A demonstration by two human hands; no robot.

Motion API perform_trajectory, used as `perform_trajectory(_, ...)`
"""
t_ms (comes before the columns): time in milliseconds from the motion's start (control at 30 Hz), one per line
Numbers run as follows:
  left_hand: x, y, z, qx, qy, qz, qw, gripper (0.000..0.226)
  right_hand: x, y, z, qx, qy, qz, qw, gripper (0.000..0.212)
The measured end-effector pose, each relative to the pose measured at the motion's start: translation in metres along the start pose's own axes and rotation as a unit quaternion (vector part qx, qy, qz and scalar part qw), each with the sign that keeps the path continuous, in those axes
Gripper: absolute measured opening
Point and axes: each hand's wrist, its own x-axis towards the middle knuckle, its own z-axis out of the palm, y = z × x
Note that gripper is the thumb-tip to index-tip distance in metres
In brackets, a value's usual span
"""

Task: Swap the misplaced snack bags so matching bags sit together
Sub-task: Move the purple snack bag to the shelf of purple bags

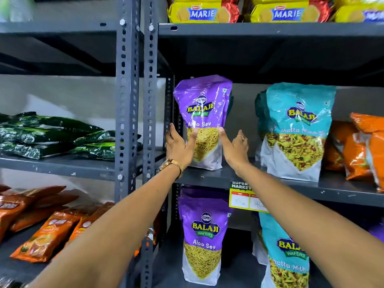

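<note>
A purple Aloo Sev bag (204, 113) stands upright on the middle shelf (342, 189) at its left end. My left hand (178, 145) presses its left side and my right hand (233, 149) its right side, so both hold it. To its right on the same shelf stands a teal Khatta Mitha bag (297, 129), with another teal bag behind it. On the shelf below, a second purple Aloo Sev bag (202, 235) stands beside a second teal bag (287, 258).
Orange snack bags (361, 148) lie at the right end of the middle shelf. Yellow Marie biscuit packs (203, 12) fill the top shelf. A grey slotted upright (127, 100) divides off a left rack with dark green packs (52, 134) and orange packs (41, 229). A yellow price tag (242, 196) hangs on the shelf edge.
</note>
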Motion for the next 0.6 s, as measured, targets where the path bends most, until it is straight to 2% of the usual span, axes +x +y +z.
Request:
perform_trajectory(100,0.012,-0.012,0.006,-0.074,-0.014,-0.060,0.995,0.085,0.009,0.010,0.015,0.067,-0.029,0.085,0.994,0.098)
perform_trajectory(200,0.016,-0.022,0.007,-0.116,-0.043,-0.075,0.989,0.076,0.014,0.020,0.030,0.176,-0.063,0.130,0.974,0.101)
perform_trajectory(333,0.025,-0.039,0.005,-0.104,-0.110,-0.058,0.987,0.081,0.019,0.031,0.033,0.232,-0.042,0.092,0.967,0.080)
perform_trajectory(433,0.030,-0.049,0.004,-0.118,-0.105,-0.069,0.985,0.097,0.015,0.033,0.034,0.207,-0.039,0.042,0.977,0.065)
perform_trajectory(500,0.026,-0.044,0.000,-0.134,-0.108,-0.064,0.983,0.092,0.012,0.035,0.034,0.190,-0.044,0.028,0.980,0.052)
perform_trajectory(600,0.021,-0.040,-0.003,-0.134,-0.123,-0.045,0.982,0.065,0.004,0.029,0.029,0.191,-0.027,0.019,0.981,0.040)
